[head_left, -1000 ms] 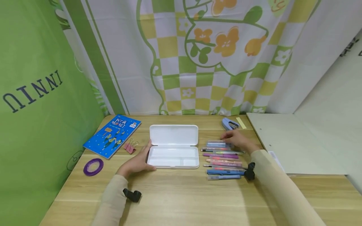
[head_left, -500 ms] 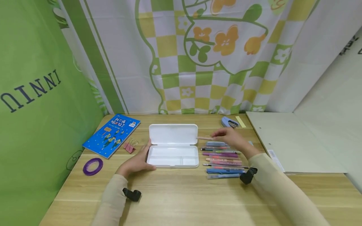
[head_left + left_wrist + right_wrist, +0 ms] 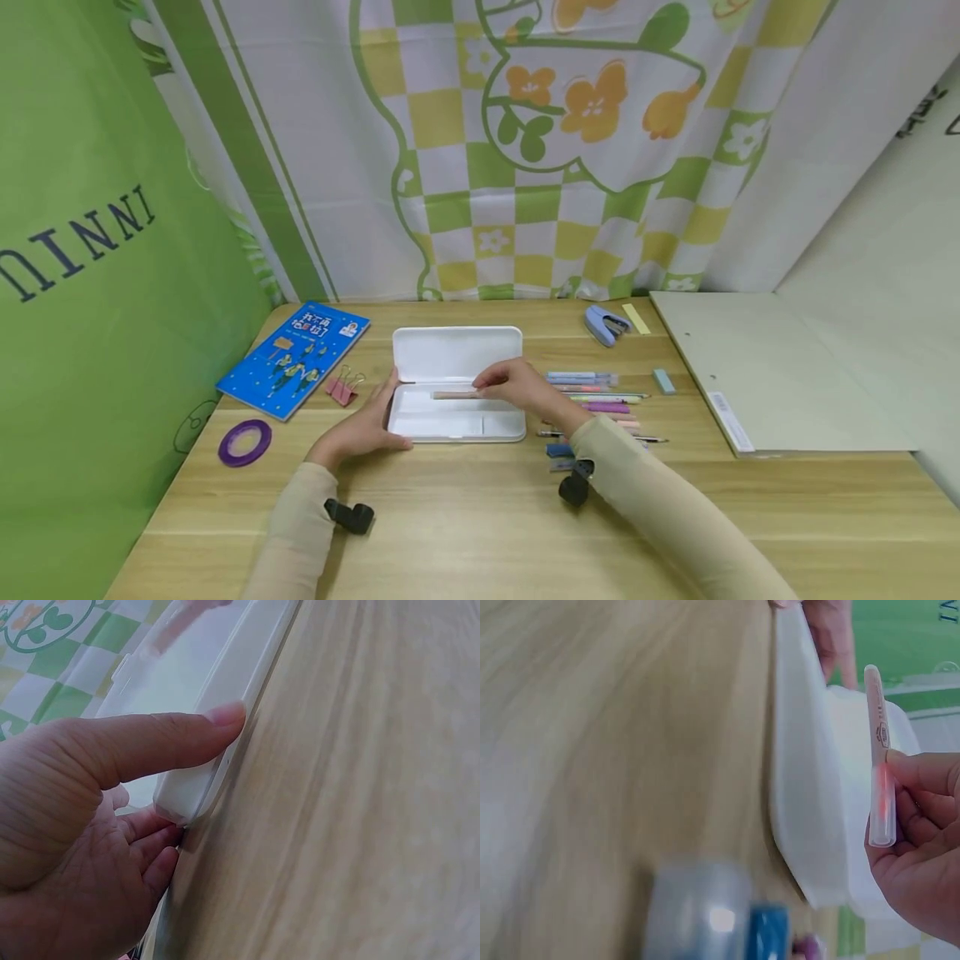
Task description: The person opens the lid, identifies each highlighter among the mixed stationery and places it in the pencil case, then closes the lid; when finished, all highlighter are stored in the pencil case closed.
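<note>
Pen (image 3: 453, 395) in R hand (image 3: 521, 387) above white case (image 3: 420, 427)

R fingers pinch pen over case's rear compt.; contact w/ it unclear. L hand (image 3: 365, 429) grips case at its 9 o'clock end, thumb on front edge. On table (image 3: 465, 525): loose pens (image 3: 606, 407) at 3 o'clock of case, pink clip (image 3: 343, 390) at 9.

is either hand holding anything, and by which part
The right hand pinches a pen near its middle; the left hand grips the case by its left end.

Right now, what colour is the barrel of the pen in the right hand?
The pen's barrel is pale pink, clearest in the right wrist view.
</note>
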### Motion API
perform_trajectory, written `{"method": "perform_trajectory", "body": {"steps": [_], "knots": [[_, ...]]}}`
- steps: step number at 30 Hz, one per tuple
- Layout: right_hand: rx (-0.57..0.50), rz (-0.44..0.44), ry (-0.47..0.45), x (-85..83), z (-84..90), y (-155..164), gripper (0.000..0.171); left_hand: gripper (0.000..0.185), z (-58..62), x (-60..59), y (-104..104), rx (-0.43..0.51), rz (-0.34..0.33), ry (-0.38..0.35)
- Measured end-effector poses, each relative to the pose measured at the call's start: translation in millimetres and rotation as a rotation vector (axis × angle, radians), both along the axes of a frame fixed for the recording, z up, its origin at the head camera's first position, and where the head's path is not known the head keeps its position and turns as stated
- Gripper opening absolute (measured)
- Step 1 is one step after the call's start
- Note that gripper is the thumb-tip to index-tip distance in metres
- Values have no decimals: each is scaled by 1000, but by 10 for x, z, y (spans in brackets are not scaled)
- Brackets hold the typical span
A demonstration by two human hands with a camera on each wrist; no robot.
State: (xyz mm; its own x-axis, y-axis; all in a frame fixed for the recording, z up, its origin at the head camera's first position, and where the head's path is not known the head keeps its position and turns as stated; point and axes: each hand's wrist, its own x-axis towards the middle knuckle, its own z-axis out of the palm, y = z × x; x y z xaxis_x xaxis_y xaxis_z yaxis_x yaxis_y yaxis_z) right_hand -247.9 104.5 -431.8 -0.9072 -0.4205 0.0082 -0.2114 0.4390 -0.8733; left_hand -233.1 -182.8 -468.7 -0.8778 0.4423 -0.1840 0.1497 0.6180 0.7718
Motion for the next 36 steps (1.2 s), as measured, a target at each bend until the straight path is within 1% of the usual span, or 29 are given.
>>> {"method": "perform_trajectory", "body": {"steps": [1, 4, 8, 13, 15, 18, 21, 25, 28, 31, 33, 36], "knots": [[-1, -1, 10, -38, -71, -36, 12, 124, 0, 2, 1, 0, 1, -1], [31, 11, 61, -43, -129, -123, 10, 124, 12, 15, 1, 0, 7, -10], [112, 8, 122, -14, -190, -199, 7, 123, 25, 33, 1, 0, 14, -18], [174, -10, 145, 8, -224, -244, 4, 123, 31, 35, 5, 5, 14, -18], [179, -22, 131, 7, -228, -246, 5, 124, 32, 33, 8, 3, 13, -17], [160, -20, 105, 0, -232, -218, 6, 124, 28, 28, 10, -3, 16, -15], [88, -9, 48, 0, -209, -159, 9, 124, 20, 24, 14, -4, 15, -12], [-31, -12, -60, -1, -136, -19, 17, 124, 8, 22, 19, -1, 9, -11], [-49, -49, -115, -9, -69, 129, 21, 124, -2, 20, 18, 1, 6, -10], [-52, -80, -142, -19, -1, 297, 25, 124, -17, 18, 10, 6, 5, -3], [-77, -89, -155, -27, 23, 434, 28, 124, -28, 13, 5, 8, 1, 3], [-96, -99, -140, -55, 23, 664, 31, 124, -43, 5, -4, 10, -3, 7]]}}
